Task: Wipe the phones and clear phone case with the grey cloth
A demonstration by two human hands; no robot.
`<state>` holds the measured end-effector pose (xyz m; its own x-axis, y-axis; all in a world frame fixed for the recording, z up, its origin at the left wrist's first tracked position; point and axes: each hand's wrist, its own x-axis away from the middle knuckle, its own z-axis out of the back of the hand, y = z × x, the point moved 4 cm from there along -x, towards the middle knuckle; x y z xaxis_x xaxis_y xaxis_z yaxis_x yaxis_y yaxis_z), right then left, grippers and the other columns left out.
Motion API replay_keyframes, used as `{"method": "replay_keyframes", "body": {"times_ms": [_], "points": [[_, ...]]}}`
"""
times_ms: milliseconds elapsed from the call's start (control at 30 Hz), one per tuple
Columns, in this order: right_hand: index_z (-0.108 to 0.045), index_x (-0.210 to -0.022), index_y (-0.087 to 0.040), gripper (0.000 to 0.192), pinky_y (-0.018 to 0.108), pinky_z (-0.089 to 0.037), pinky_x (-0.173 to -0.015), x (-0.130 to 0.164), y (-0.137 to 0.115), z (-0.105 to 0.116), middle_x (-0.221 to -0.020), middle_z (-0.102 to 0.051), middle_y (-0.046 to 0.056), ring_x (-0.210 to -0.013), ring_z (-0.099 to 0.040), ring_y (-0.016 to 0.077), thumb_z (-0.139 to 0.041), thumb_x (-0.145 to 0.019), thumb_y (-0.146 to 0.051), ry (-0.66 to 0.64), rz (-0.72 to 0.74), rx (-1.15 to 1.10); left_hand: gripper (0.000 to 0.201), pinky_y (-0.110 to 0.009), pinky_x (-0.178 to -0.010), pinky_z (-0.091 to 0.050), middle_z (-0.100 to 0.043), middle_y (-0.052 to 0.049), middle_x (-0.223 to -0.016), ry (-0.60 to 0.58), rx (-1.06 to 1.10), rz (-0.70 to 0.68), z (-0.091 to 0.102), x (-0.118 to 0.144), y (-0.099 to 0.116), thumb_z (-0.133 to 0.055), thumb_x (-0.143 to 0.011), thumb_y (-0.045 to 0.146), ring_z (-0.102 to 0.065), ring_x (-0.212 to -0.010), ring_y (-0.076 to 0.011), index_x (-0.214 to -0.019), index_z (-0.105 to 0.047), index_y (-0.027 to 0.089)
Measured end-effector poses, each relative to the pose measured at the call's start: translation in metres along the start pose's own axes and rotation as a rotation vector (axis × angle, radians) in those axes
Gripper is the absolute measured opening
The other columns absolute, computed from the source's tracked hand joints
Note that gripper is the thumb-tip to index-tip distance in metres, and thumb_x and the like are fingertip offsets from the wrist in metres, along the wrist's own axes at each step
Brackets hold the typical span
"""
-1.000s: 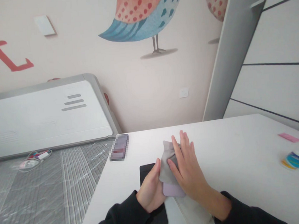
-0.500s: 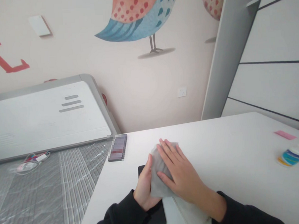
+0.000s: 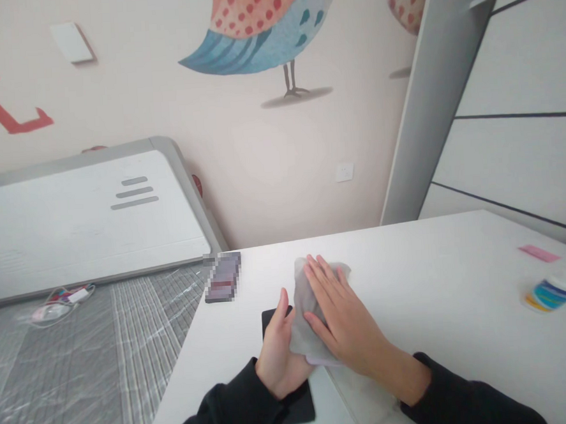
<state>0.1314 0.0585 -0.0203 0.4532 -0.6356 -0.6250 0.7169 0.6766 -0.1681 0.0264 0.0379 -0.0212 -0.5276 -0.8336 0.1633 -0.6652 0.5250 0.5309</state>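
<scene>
My left hand (image 3: 278,356) grips the near left edge of a lilac phone-like slab, of which only a sliver (image 3: 316,362) shows under a grey cloth (image 3: 302,313). My right hand (image 3: 344,326) lies flat on the cloth with fingers spread, pressing it onto the slab. Both sit over a black pad (image 3: 294,400) on the white table (image 3: 425,273). A pale cloth or sheet (image 3: 359,399) lies under my right wrist.
A blurred dark card (image 3: 222,278) rests at the table's far left corner. At the right edge lie a pink strip (image 3: 539,253) and a colourful lidded tub (image 3: 551,289). A bed with a grey plastic-wrapped mattress (image 3: 81,365) and white headboard stands to the left.
My right hand slid the grey cloth back toward me and then slightly away again over the lilac slab. The cloth now covers nearly all of it. My left hand kept its hold.
</scene>
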Motion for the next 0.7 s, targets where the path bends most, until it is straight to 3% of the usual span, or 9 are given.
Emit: {"method": "replay_keyframes", "body": {"times_ms": [167, 267, 467, 700], "points": [[-0.018, -0.165, -0.005, 0.071, 0.057, -0.032, -0.127, 0.008, -0.024, -0.006, -0.173, -0.020, 0.014, -0.162, -0.016, 0.0297, -0.043, -0.106, -0.036, -0.200, 0.206, -0.005, 0.068, -0.045, -0.119, -0.041, -0.072, -0.018, -0.130, 0.292, 0.087, -0.063, 0.009, -0.001, 0.012, -0.033, -0.105, 0.059, -0.065, -0.130, -0.0311, -0.145, -0.056, 0.009], [-0.020, -0.165, -0.008, 0.071, 0.052, -0.031, -0.129, 0.008, -0.028, -0.004, -0.173, -0.021, 0.010, -0.162, -0.017, 0.0259, -0.043, -0.107, -0.042, -0.242, 0.242, -0.049, 0.071, -0.046, -0.117, -0.043, -0.074, -0.020, -0.125, 0.350, 0.122, -0.046, 0.009, 0.001, 0.015, -0.038, -0.103, 0.062, -0.067, -0.126, -0.0325, -0.140, -0.059, 0.006], [-0.026, -0.164, -0.007, 0.071, 0.054, -0.034, -0.127, 0.002, -0.019, 0.001, -0.172, -0.023, 0.012, -0.160, -0.024, 0.0289, -0.049, -0.104, -0.037, -0.239, 0.168, -0.037, 0.064, -0.045, -0.117, -0.042, -0.073, -0.017, -0.129, 0.169, 0.098, -0.034, 0.009, 0.000, 0.012, -0.040, -0.104, 0.060, -0.066, -0.128, -0.0317, -0.140, -0.062, 0.012], [-0.024, -0.164, -0.004, 0.069, 0.057, -0.036, -0.125, 0.000, -0.003, 0.002, -0.172, -0.025, 0.015, -0.160, -0.024, 0.0296, -0.043, -0.104, -0.034, -0.083, 0.041, 0.020, 0.070, -0.044, -0.120, -0.037, -0.064, -0.016, -0.145, -0.044, -0.027, -0.023, 0.002, -0.001, 0.005, -0.052, -0.099, 0.062, -0.057, -0.139, -0.0332, -0.151, -0.053, 0.016]]}}
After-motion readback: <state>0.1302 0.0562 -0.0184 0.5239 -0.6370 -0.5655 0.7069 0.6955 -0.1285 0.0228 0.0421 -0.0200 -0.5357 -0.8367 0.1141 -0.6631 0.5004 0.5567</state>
